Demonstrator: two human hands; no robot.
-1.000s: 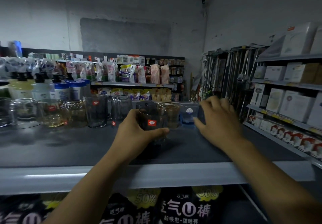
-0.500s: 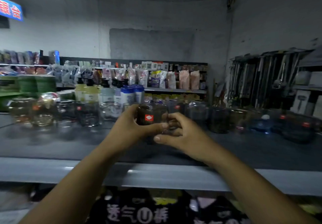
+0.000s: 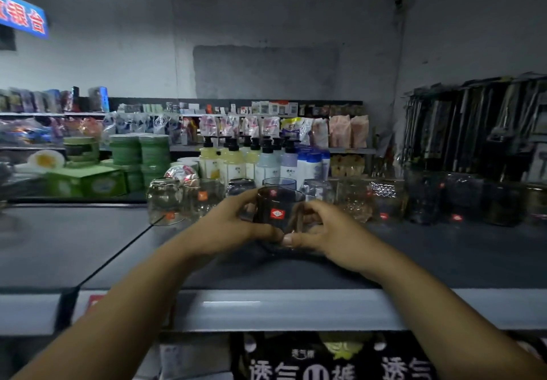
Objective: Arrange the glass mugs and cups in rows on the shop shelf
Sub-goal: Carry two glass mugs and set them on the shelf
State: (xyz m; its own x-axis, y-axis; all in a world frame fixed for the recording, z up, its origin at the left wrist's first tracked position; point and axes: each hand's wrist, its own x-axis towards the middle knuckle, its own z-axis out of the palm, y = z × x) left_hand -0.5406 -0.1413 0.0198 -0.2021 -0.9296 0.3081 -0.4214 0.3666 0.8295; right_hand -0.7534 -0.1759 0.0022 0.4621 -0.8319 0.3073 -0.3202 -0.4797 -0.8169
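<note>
Head view: a dim shop is bounded by a grey plastered wall (image 3: 266,39) behind stocked racks. The middle is spanned by a dark grey flat shelf top (image 3: 444,255). Along its back a row of clear glass mugs and cups (image 3: 355,202) is lined up. Just in front, a small dark glass mug with a red label (image 3: 276,208) is gripped between the curled fingers of the left hand (image 3: 233,226) and right hand (image 3: 328,231); contact with the shelf cannot be told.

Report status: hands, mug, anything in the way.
Left hand and right hand both gripping the dark mug. Mug upright, at shelf level. Row of glasses close behind it.
</note>
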